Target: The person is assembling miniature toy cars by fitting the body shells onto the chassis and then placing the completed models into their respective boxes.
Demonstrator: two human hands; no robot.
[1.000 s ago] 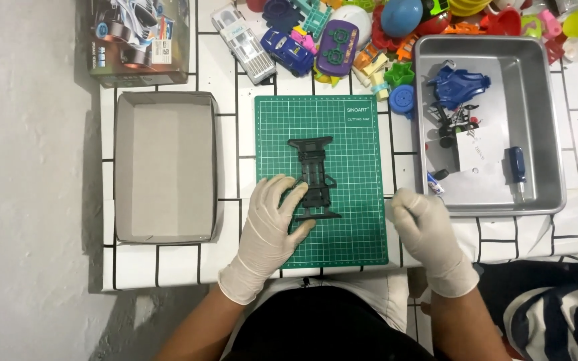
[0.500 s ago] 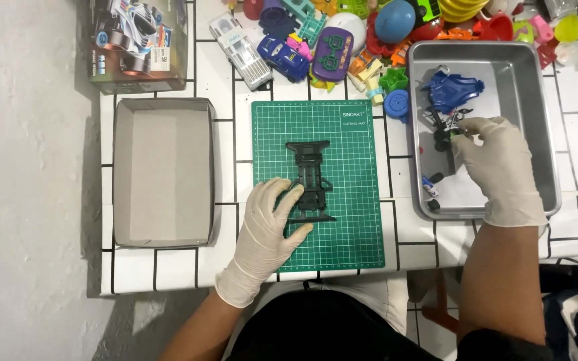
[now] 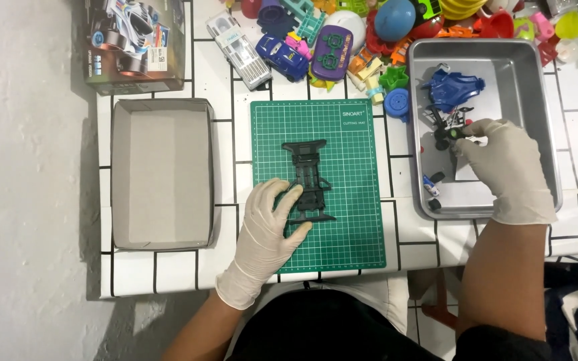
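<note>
Metal tray (image 3: 543,100) rim hems right hand (image 3: 506,167).

One green cutting mat (image 3: 342,234), one black chassis (image 3: 309,180), two trays (image 3: 162,174) (image 3: 536,80), two gloved hands (image 3: 265,230) (image 3: 506,164).

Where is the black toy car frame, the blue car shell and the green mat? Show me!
black toy car frame (image 3: 308,175), head view, on its middle ribs.
blue car shell (image 3: 451,90), head view, on its top, inside the metal tray.
green mat (image 3: 352,200), head view, on a bare gridded patch.
</note>
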